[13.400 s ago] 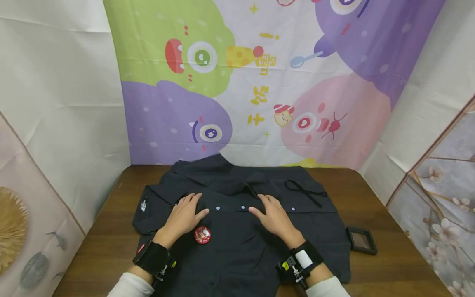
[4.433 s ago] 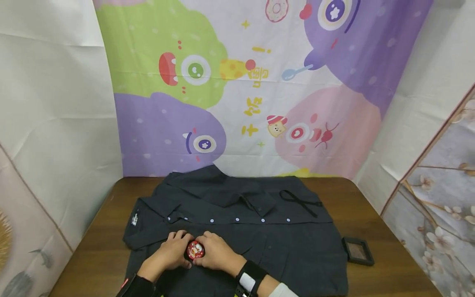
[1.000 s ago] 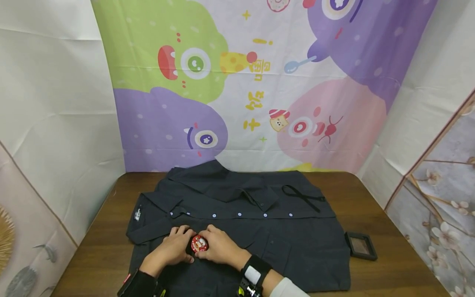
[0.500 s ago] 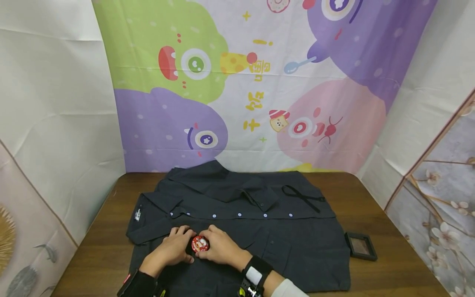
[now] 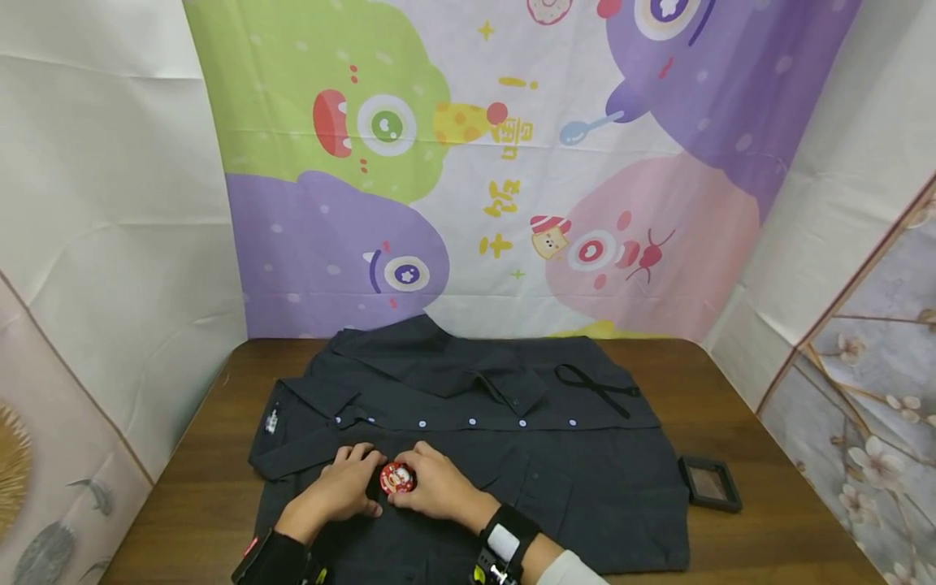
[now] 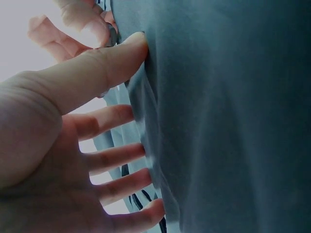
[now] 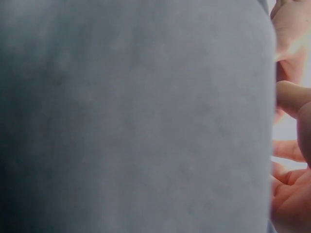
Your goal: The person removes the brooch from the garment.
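A dark button-up shirt (image 5: 607,504) lies spread over the table, its placket running crosswise with several pale buttons. On it sits a round red pin badge (image 5: 397,478) with a cartoon print. My right hand (image 5: 439,486) pinches the badge's right side between thumb and fingers. Just left of the badge, my left hand (image 5: 338,487) rests on the cloth. In the left wrist view, the left hand's fingers (image 6: 114,160) are fairly straight and spread, tips against the shirt. Fabric fills most of the right wrist view, with parts of hands (image 7: 294,194) at its right edge.
A small black square frame (image 5: 709,483) lies on the wooden table (image 5: 790,536), right of the shirt. A thin black cord (image 5: 595,388) rests on the shirt's upper right. A cartoon-print cloth (image 5: 497,276) hangs behind the table.
Earlier, both hands lay at the placket, apart from the badge; later they came together around it. Over the last second the badge and right fingers shifted slightly right, away from the left hand.
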`<move>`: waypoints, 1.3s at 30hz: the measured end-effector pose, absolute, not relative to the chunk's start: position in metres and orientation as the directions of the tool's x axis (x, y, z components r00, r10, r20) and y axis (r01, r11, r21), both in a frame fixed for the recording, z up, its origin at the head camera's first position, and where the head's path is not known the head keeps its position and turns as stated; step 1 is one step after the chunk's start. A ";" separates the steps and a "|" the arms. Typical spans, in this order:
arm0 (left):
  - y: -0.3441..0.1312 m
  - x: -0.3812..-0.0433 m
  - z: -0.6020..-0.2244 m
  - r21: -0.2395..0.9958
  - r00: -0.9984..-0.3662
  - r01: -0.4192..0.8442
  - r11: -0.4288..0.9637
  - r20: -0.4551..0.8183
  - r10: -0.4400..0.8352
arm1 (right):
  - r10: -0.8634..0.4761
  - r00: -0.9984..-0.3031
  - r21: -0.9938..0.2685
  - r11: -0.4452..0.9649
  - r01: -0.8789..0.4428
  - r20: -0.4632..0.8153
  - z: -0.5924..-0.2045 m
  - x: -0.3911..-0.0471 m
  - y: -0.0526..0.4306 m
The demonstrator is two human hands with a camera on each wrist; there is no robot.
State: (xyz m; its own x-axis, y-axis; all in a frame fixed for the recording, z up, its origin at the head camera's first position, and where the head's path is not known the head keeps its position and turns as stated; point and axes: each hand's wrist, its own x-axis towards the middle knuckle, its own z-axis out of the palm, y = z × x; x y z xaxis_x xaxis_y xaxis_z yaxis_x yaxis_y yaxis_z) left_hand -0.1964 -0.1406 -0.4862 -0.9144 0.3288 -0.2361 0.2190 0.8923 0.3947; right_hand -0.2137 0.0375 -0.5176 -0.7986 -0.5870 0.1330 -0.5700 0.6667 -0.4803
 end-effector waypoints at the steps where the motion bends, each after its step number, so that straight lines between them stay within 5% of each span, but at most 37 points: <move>1: -0.141 -0.197 -0.486 0.395 -0.914 0.221 0.892 -0.234 0.330 | -0.585 -0.800 -0.482 0.667 -0.568 0.133 -0.518 -0.214 0.038; 39: -0.141 -0.199 -0.486 0.386 -0.913 0.214 0.897 -0.247 0.325 | -0.597 -0.786 -0.515 0.629 -0.583 0.160 -0.515 -0.213 0.044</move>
